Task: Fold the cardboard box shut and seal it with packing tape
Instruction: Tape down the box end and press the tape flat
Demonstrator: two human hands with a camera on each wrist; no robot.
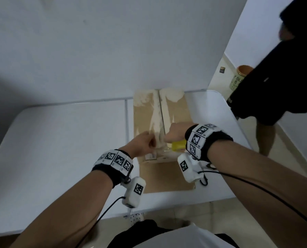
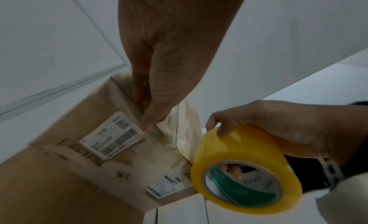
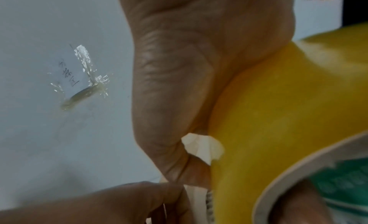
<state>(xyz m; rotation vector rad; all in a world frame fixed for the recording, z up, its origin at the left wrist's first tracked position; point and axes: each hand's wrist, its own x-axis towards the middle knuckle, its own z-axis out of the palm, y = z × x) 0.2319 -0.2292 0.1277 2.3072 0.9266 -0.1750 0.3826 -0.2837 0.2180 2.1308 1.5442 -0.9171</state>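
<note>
A brown cardboard box [image 1: 176, 111] lies on the white table [image 1: 59, 140], its top flaps folded down and meeting at a centre seam. Old tape marks and a shipping label [image 2: 113, 136] show on the top. My right hand [image 1: 176, 133] grips a yellow packing tape roll [image 1: 178, 146] just above the seam near the box's front end, with fingers through the core [image 2: 233, 170]. My left hand [image 1: 143, 143] is beside it, thumb and fingers pinching the free end of the tape [image 2: 185, 125] against the box top.
A person in dark clothes [image 1: 283, 77] stands at the right beyond the table corner, with a cylindrical can [image 1: 240, 77] beside them. A white wall rises right behind the box. Old tape scraps [image 3: 83, 79] stick to a white surface.
</note>
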